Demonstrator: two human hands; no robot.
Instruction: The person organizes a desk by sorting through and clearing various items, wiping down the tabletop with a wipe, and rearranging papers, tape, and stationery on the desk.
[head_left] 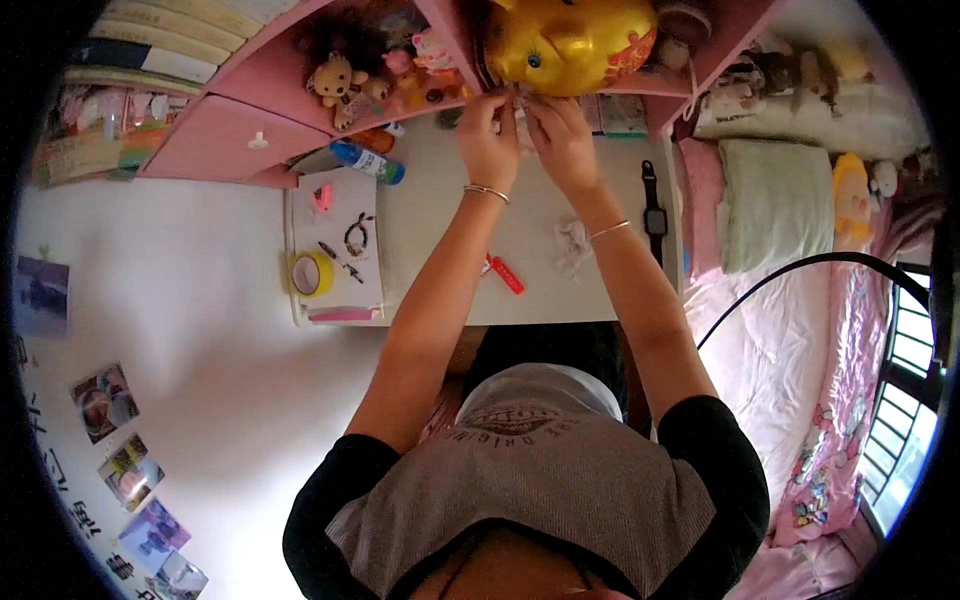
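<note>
Both my arms reach across the desk toward the pink shelf. My left hand (488,135) has its fingers curled near the shelf's lower edge, below the golden pig figure (575,48). Beside it, my right hand (562,138) is bent in a similar way, its fingertips close to those of my left. Something small and pale (524,122) shows between the two hands, too small to name. A crumpled clear wrapper (573,245) lies by my right wrist. Between my forearms a red tag (508,276) rests on the desk.
At the desk's left are a blue bottle (367,162), a beaded bracelet (356,235), a pen and a yellow tape roll (312,274). A black watch (653,212) lies near the right edge. A plush bear (341,88) sits on the shelf, and a bed stands right.
</note>
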